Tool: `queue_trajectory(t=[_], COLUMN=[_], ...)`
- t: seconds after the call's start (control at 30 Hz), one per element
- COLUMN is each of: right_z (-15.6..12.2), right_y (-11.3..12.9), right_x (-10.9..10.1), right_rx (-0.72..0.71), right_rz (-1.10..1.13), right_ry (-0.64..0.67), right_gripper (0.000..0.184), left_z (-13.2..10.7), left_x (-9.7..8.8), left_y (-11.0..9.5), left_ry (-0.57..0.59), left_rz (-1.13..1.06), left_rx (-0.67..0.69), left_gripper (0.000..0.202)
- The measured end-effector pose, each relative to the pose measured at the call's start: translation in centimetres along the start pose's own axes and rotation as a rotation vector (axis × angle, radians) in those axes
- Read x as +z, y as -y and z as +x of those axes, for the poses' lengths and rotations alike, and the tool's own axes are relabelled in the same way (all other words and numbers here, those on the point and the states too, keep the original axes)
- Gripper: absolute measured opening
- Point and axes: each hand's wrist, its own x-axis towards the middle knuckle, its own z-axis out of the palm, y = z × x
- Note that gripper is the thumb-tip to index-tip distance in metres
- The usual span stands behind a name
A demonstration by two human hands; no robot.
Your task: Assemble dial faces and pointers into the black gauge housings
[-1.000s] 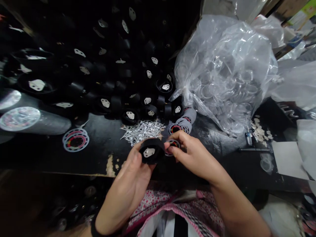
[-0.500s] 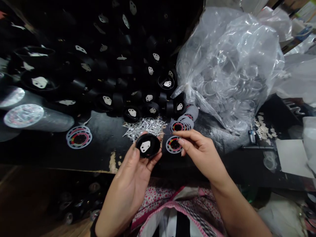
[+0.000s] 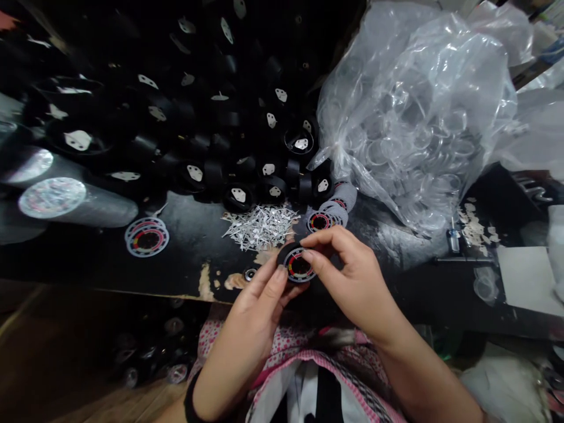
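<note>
My left hand (image 3: 258, 302) is closed round a black round gauge housing (image 3: 282, 254), held over the front of the bench. A printed dial face (image 3: 296, 269) with red and yellow marks lies over the housing's mouth. The thumb and forefinger of my right hand (image 3: 352, 273) pinch its upper right edge. The white plate inside the housing is hidden under the dial. Just beyond my hands lies a heap of small white gauge pointers (image 3: 262, 228). A fanned row of dial faces (image 3: 320, 221) lies behind my right hand.
Many black housings (image 3: 238, 197) with white plates are piled at the back. A clear bag (image 3: 396, 147) of transparent rings stands back right. Plastic-wrapped rolls (image 3: 79, 202) and loose dial faces (image 3: 147, 238) lie left. A small screwdriver (image 3: 453, 238) and white card (image 3: 526, 276) lie right.
My right hand has brought a dial face from the bench leftward onto the housing. My left hand has moved right with the housing, and a small round part shows on the bench.
</note>
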Motion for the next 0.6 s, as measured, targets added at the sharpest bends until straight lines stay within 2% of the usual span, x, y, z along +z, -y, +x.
queue_trajectory(t=[0.27,0.5,0.6], right_z=[0.1,0.5,0.4], right_y=[0.1,0.1,0.0], right_x=[-0.9,-1.2,-1.0], right_rx=[0.015,-0.007,0.049], right_rz=[-0.073,-0.111,-0.13], right_ry=[0.105,0.149,0.152], right_gripper=[0.007,0.009,0.006], left_z=[0.2,0.6,0.6], left_x=[-1.1,-1.3,-1.4], left_y=[0.0,0.1,0.3], left_ry=[0.169,0.194,0.183], left_rz=[0.112,0.141,0.184], left_rx=[-0.011,0.001,0.029], left_gripper=[0.025,0.026,0.029])
